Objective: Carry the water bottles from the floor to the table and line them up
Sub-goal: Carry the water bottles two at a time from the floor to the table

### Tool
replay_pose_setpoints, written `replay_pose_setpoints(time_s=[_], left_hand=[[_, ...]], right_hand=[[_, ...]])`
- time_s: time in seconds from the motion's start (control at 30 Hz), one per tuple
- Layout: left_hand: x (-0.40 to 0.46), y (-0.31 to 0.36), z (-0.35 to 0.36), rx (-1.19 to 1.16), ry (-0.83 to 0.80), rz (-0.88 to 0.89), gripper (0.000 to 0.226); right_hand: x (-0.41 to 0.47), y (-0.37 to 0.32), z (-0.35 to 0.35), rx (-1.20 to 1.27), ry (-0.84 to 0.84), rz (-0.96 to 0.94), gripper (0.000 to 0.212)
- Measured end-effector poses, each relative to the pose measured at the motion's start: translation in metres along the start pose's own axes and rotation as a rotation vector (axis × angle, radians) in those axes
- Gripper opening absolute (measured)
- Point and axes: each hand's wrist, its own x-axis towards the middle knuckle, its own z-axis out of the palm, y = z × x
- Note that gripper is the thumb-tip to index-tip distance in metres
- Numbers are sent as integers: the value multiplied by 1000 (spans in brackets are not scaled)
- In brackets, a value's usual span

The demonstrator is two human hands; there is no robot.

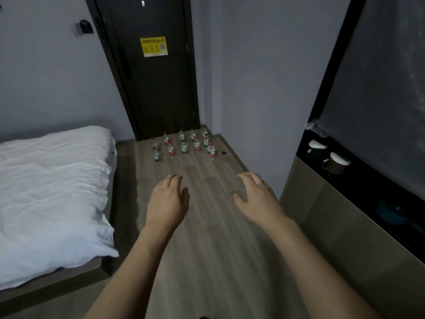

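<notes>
Far by the door [158, 72], water bottles [184, 145] crowd the floor [207, 226]; my left hand [167, 201] and right hand [257, 196], spread and empty, could topple neighbours when grabbing.

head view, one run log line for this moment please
bottles: floor by door | left hand: open | right hand: open | carried: nothing

You've got a cluster of small clear water bottles [184, 145] upright on the wood floor [207, 226], far end, just before the dark door [158, 88]. Labels are red or green. Loose rows, close together, none tipped.
</notes>
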Motion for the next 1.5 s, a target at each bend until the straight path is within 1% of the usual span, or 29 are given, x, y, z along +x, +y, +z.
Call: replay_pose_setpoints(time_s=[0.1, 0.2, 0.33, 0.57, 0.73, 0.87, 1.07, 1.23, 1.37, 1.5], left_hand=[[57, -29, 5, -6, -13, -24, 46], [110, -55, 9, -5, -11, -22, 46], [164, -77, 21, -18, -34, -44, 46], [265, -112, 64, -18, -94, -38, 46], [370, -136, 103, 2, -96, -23, 47], [463, -148, 118, 17, -112, -7, 45], [576, -178, 130, -21, -53, -18, 39], [654, -210, 158, -35, -98, -41, 42], [728, -241, 186, -50, -145, -16, 42], [815, -275, 205, -65, -177, 6, 42]], right_hand=[[60, -14, 11, -29, -43, 0, 57], [116, -27, 21, -24, -28, -7, 57], [171, -33, 38, -29, -60, -4, 56], [283, -19, 68, -26, -90, 24, 55], [394, -1, 89, -8, -83, 30, 56], [487, 10, 90, 34, -76, 57, 56], [609, 8, 98, 57, -66, 42, 53], [693, 12, 126, 38, -111, 66, 54], [770, 17, 152, 33, -91, 117, 50], [850, 10, 171, 32, -86, 161, 51]])
